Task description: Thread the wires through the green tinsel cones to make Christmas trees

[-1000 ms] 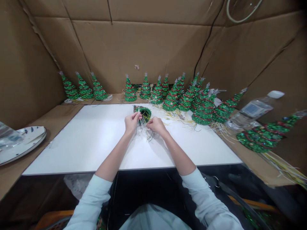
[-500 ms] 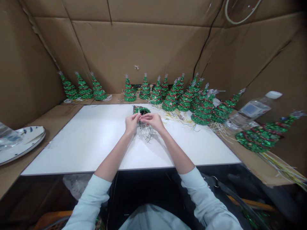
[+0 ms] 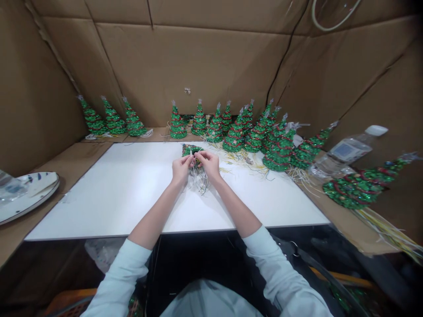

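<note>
A small green beaded Christmas tree [image 3: 187,150] lies on its side on the white board, its open base turned toward me. Loose white and yellow wire-like strands [image 3: 199,182] spill from that base. My left hand [image 3: 181,169] is closed at the left of the opening, pinching strands, with a thin white end sticking up between the fingertips. Closed in a pinch beside it, my right hand [image 3: 209,166] grips strands at the right of the opening. The fingertips of both hands nearly meet and partly hide the base.
Several finished-looking trees [image 3: 235,136] stand along the back and right, loose strands [image 3: 247,158] around them. A plastic bottle [image 3: 349,149] leans at the right near another tilted tree [image 3: 360,188]. On the left is a plate [image 3: 36,200]. Cardboard walls [image 3: 211,66] enclose the white board [image 3: 115,193].
My right hand has turned more upright, its fingers drawn in closer to the base opening. The left hand stays almost where it was. The view has shifted slightly.
</note>
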`<state>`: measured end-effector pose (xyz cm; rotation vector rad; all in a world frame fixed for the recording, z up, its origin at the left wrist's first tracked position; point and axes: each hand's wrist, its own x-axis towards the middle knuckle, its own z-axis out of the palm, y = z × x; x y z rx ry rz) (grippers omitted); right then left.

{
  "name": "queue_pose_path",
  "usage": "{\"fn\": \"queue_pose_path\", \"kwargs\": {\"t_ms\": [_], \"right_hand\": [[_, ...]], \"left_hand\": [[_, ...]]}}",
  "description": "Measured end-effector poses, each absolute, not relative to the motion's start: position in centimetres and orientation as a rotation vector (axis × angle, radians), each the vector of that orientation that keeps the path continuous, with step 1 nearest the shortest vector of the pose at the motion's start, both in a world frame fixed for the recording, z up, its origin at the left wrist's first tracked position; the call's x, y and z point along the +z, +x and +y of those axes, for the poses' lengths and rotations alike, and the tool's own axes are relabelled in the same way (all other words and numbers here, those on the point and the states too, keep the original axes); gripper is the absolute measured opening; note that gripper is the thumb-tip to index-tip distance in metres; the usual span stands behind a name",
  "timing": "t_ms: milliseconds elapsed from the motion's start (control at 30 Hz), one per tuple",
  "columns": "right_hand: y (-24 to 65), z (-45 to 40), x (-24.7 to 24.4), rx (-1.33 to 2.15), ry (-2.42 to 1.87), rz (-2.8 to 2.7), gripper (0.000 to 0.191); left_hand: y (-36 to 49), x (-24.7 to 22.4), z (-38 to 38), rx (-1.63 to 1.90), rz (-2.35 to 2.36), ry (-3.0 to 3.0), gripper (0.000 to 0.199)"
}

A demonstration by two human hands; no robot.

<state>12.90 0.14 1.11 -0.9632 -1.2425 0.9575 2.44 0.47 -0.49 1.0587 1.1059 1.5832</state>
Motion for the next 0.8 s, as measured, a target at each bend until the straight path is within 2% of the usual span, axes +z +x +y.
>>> {"fn": "queue_pose_path", "kwargs": {"t_ms": [400, 633, 800], "right_hand": [[12.9, 0.1, -0.3, 0.97, -1.064, -1.361, 0.036], [13.0, -0.2, -0.3, 0.637, -1.103, -1.541, 0.025], [12.9, 0.0, -0.6, 0.59, -1.141, -1.514, 0.023]], "left_hand": [[2.3, -0.4, 0.6, 1.551, 1.083, 0.914, 0.023], [2.3, -0.4, 0.5, 1.534, 1.065, 0.865, 0.024], [2.6, -0.5, 0.4, 1.524, 1.046, 0.865, 0.026]]}}
